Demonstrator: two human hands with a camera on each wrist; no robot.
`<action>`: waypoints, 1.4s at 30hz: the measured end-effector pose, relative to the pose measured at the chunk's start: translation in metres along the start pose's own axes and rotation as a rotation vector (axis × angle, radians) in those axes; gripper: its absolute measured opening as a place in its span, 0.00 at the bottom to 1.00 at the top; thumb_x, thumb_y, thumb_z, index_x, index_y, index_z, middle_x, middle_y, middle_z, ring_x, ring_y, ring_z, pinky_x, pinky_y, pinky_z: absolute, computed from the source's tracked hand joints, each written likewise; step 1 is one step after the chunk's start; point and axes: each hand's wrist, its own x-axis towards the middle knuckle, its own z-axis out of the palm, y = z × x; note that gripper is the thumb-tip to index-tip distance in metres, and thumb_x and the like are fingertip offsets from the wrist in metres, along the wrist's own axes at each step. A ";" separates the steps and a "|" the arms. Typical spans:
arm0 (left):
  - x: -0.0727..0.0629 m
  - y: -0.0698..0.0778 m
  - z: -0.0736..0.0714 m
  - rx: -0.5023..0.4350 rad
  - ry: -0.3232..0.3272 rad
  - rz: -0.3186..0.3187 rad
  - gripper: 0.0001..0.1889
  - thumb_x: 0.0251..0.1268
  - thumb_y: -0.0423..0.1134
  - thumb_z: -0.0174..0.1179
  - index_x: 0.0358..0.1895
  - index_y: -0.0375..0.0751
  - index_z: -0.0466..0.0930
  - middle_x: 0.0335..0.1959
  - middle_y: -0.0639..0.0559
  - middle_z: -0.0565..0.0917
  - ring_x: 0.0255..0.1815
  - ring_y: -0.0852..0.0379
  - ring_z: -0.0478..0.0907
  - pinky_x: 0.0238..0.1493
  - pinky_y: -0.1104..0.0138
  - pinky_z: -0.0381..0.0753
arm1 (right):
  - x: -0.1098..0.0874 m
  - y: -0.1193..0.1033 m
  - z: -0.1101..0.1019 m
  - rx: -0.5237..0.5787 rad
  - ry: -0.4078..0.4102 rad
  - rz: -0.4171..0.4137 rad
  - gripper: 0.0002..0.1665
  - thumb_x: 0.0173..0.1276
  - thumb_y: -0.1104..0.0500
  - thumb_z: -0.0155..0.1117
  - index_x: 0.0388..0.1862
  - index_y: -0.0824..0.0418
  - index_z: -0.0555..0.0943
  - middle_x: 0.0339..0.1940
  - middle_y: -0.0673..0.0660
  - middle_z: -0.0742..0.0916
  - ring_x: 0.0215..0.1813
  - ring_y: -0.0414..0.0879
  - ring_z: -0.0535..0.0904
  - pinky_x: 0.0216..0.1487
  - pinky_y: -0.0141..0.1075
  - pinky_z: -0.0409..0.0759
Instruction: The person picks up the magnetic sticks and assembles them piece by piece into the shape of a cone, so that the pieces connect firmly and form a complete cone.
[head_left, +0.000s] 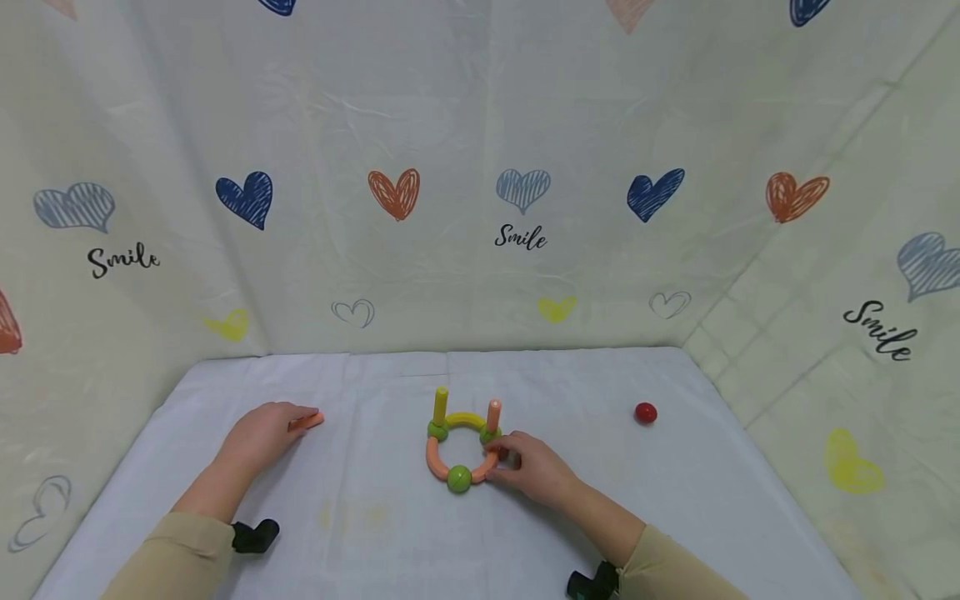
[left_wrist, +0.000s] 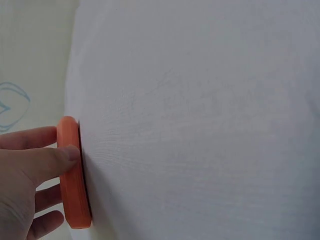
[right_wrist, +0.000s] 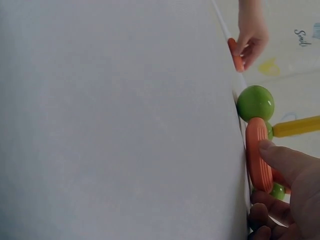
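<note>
At left on the table, my left hand (head_left: 258, 437) pinches an orange toy rod (left_wrist: 75, 195) between thumb and fingers. The rod lies low, close over the white cloth. Near the middle sits a ring of curved toy pieces, with green ball connectors (head_left: 459, 478) joining orange arcs (head_left: 435, 460) and a yellow arc (head_left: 467, 419). A yellow rod (head_left: 440, 406) and an orange rod (head_left: 493, 415) stand up from the two far balls. My right hand (head_left: 536, 473) grips the ring's right orange arc (right_wrist: 256, 160), thumb on its ridged side. Its fingers partly cover that arc.
A red ball (head_left: 646, 412) lies on the white cloth (head_left: 390, 542) to the right of the ring. Behind the table and along its sides hangs a pale curtain (head_left: 450, 275) printed with hearts. Black wrist devices (head_left: 255, 536) sit at both cuffs.
</note>
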 end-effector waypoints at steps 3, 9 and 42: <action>-0.001 0.001 -0.001 -0.013 0.015 0.001 0.20 0.67 0.46 0.64 0.59 0.43 0.83 0.54 0.39 0.84 0.56 0.37 0.78 0.56 0.45 0.74 | 0.000 0.000 0.000 0.004 -0.002 0.002 0.22 0.61 0.48 0.74 0.53 0.52 0.84 0.39 0.44 0.81 0.35 0.40 0.72 0.36 0.34 0.73; -0.002 0.007 -0.004 -0.039 0.068 0.014 0.19 0.67 0.41 0.65 0.60 0.43 0.82 0.56 0.39 0.83 0.57 0.36 0.78 0.57 0.44 0.74 | 0.000 0.000 0.001 0.001 -0.003 0.007 0.22 0.61 0.48 0.74 0.53 0.52 0.84 0.41 0.43 0.82 0.36 0.40 0.72 0.36 0.34 0.73; -0.033 0.110 -0.002 -0.358 0.169 0.036 0.26 0.65 0.41 0.68 0.67 0.55 0.76 0.49 0.57 0.84 0.45 0.56 0.81 0.47 0.59 0.80 | 0.000 -0.003 -0.001 -0.007 0.007 0.007 0.21 0.62 0.50 0.74 0.54 0.53 0.84 0.41 0.44 0.82 0.37 0.41 0.73 0.38 0.34 0.73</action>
